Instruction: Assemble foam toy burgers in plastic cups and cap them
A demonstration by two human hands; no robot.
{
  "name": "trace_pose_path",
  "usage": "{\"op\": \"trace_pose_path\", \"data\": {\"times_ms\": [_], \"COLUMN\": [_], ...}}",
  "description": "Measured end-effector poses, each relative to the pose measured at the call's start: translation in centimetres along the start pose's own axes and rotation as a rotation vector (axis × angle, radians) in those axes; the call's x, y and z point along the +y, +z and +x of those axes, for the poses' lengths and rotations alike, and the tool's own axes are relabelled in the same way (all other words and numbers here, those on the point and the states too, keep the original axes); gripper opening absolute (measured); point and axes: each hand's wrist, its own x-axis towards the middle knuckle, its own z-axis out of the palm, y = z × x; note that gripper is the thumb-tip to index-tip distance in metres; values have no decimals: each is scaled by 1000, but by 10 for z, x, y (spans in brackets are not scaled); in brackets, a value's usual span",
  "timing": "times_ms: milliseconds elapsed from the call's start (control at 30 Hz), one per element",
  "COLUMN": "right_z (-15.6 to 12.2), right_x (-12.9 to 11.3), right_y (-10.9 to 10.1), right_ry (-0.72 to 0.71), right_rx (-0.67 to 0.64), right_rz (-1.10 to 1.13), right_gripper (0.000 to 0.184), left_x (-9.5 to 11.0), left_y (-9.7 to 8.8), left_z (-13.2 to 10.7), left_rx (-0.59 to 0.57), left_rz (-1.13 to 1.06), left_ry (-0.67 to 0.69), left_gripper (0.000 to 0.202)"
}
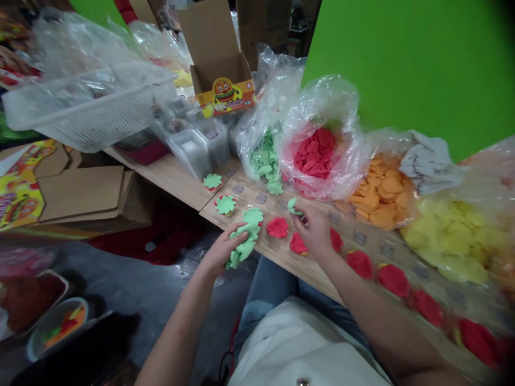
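White shirt [306, 343] and blue jeans [263, 292] come closest, the worker sitting right up to a wooden table [185, 182]. Both hands are busy and apart from each other. Over the table's near edge, the left hand [225, 247] grips a green stack [244, 247] of scalloped, leaf-like pieces. Just beyond, the right hand [314, 229] pinches one green piece [293, 206] between thumb and fingers, raised above the clear trays.

Red pieces [277, 227] sit in the nearer row of cups, running off to the lower right, with the right forearm crossing above them. Toward the left end, two cups have green tops [225, 204] laid over red. Where the stack meets the next cup it's rather blurred, and I can't tell whether the uppermost green belongs to the stack or the cup.

Along the far side of the trays stand open plastic bags: a green bag [265, 155], a red bag [316, 153], then orange discs [382, 190] and yellow discs [454, 230], with a grey cloth [430, 163] lying by the last two. Left of the bags are clear tubs [201, 147], a burger-printed box [227, 99] behind them, and a white basket [92, 110]. Flattened cartons [86, 187] lie below the basket, and a bowl [35, 343] of coloured bits is lower down. A bright green board [410, 64] rises behind.
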Motion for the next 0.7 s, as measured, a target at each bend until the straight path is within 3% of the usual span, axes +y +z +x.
{"op": "trace_pose_path", "data": {"times_ms": [67,133,233,367,467,567,700], "right_z": [-6,-14,-26,-41,-49,-49,-43], "right_x": [6,9,12,10,6,3,3], "right_y": [6,16,22,6,-4,-1,6], "right_ry": [-244,-354,-363,-373,-326,-266,-226], "right_rx": [-189,-327,-387,-391,-406,-430,-440], "right_rz": [-302,-509,-620,-623,-694,-755,-773], "right_gripper": [16,16,22,40,38,37,39], "left_x": [3,3,-2,-4,-3,-3,-2], "left_y": [-3,-3,1,9,19,26,24], "left_z": [-1,0,4,13,23,31,25], "left_rx": [-53,-123,-228,-307,-277,-246,-220], "left_rz": [144,324,599,905,1176,1406,1422], "left_ry": [44,150,319,374,358,365,384], "left_gripper": [49,47,49,58,60,65,69]}}
